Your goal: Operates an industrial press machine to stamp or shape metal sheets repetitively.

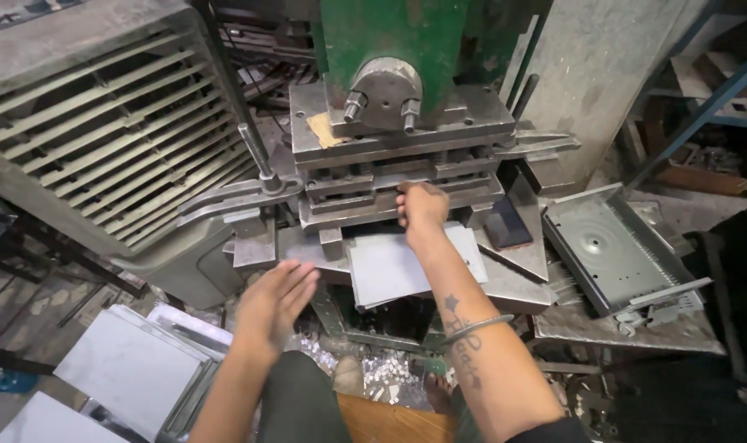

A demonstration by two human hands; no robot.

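Head view: the right hand [421, 207] reaches forward into the grey steel die set [398, 176] of a green-framed press machine [390, 41], fingers curled at the die's front edge, just above a flat pale grey sheet-metal blank [398, 267]. Whether those fingers pinch the blank or merely rest on the die cannot be told, since they are turned away from the camera. The blank lies on the press's steel bed plate [513, 287], its far edge under the die and its near edge overhanging toward the person. The left hand [276, 299] is released, fingers extended and palm empty, hovering just left of the blank's near corner and touching nothing. A thin metal bangle [476, 328] circles the right forearm. To the lower left, a stack of similar flat grey sheets [131, 369] rests on the floor. To the right, a formed grey sheet-metal tray with raised edges [615, 250] sits tilted beside the press. A large grey louvred housing [102, 131] stands at upper left. Small metal offcuts [381, 373] litter the floor below the bed.
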